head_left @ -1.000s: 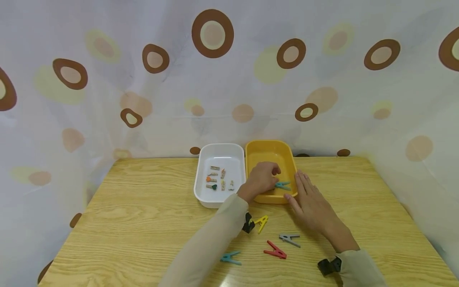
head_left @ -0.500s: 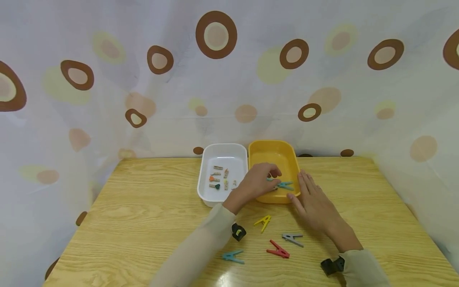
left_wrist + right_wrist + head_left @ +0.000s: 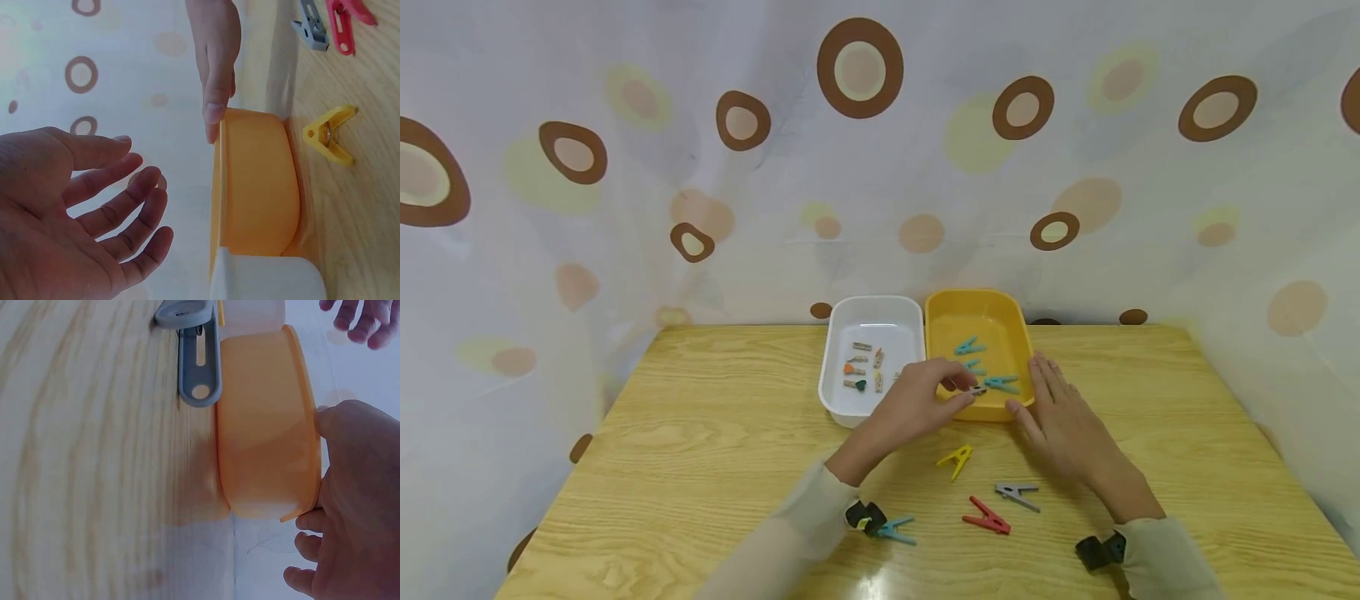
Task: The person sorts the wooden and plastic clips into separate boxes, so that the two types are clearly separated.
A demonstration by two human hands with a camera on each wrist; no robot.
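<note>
Peg [image 3: 978, 390] shows inside the yellow tray [image 3: 981, 317], by the fingertips of your left hand [image 3: 917, 400], with one of three blue clips [image 3: 1002, 383] just beside it. That hand is loosely curled and seems to hold nothing: in its wrist view the fingers are bare, above the tray's rim. Your right hand [image 3: 1067, 425] lies straight-fingered against the tray's right wall, thumb at the rim, as if to steady it. You appear to be sorting pegs from clips, since the white tray [image 3: 880, 325] shows only pegs. The next move likely calls for a fine pinch on this peg, clear of that clip, then a lift over the rim. The yellow clip [image 3: 956, 460], grey clip [image 3: 1017, 495], red clip [image 3: 987, 517] and another blue clip [image 3: 897, 531] lie on the table [image 3: 737, 400], probably waiting their turn.
</note>
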